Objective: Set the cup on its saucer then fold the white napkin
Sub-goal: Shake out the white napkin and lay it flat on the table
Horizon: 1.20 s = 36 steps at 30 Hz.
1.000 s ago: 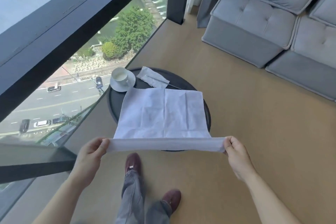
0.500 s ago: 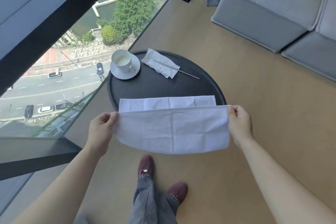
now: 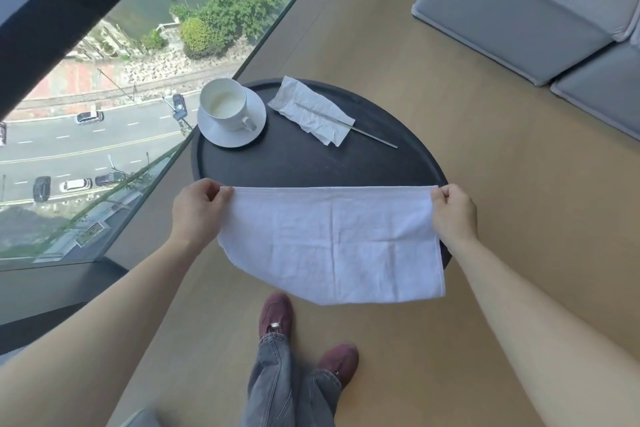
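A white cup (image 3: 224, 103) stands upright on its white saucer (image 3: 221, 135) at the far left of a round black table (image 3: 311, 163). The white napkin (image 3: 329, 239) is doubled over into a wide rectangle, its folded edge stretched flat over the table's near part and its lower half hanging past the near rim. My left hand (image 3: 197, 208) pinches the napkin's top left corner. My right hand (image 3: 453, 210) pinches the top right corner.
A crumpled paper tissue (image 3: 311, 109) lies over a thin metal stick (image 3: 375, 137) at the table's far side. A floor-to-ceiling window (image 3: 104, 97) runs along the left. A grey sofa (image 3: 536, 0) stands at the back right. My feet (image 3: 277, 312) are on the wooden floor below.
Both hands carried the napkin's near edge up and away, laying it over the far half. The napkin went from spread open to folded in half.
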{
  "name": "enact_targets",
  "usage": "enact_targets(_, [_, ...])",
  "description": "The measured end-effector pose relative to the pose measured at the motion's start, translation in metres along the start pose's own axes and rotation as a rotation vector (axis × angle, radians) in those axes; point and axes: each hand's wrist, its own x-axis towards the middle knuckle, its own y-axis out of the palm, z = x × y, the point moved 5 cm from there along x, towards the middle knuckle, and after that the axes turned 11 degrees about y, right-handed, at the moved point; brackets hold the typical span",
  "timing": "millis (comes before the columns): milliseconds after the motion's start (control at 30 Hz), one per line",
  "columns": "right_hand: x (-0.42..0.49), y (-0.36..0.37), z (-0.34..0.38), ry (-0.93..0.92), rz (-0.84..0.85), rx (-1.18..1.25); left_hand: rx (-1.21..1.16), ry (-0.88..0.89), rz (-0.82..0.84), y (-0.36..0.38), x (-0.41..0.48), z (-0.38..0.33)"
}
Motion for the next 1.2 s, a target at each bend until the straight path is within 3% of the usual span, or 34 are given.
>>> enact_targets(333, [-0.025, 0.002, 0.002, -0.096, -0.221, -0.194, 0.183, 0.067, -0.082, 0.009, -0.012, -0.005])
enact_targets(433, [-0.058, 0.013, -0.001, -0.277, -0.242, -0.271, 0.260, 0.189, -0.159, 0.021, -0.044, -0.025])
enact_targets(533, [-0.092, 0.043, -0.004, -0.474, -0.108, -0.436, 0.366, 0.423, 0.021, 0.067, -0.088, -0.050])
enact_targets(633, [-0.107, 0.073, -0.010, -0.542, 0.036, -0.559, 0.477, 0.535, 0.256, 0.114, -0.123, -0.058])
enact_targets(867, [-0.086, 0.078, -0.024, -0.502, 0.016, -0.714, 0.657, 0.564, 0.354, 0.146, -0.107, -0.055])
enact_targets(1033, [-0.063, 0.066, -0.024, -0.434, -0.023, -0.702, 0.697, 0.669, 0.345, 0.162, -0.082, -0.075])
enact_targets(1200, [-0.053, 0.047, -0.028, -0.417, -0.069, -0.625, 0.691, 0.659, 0.362, 0.165, -0.079, -0.080])
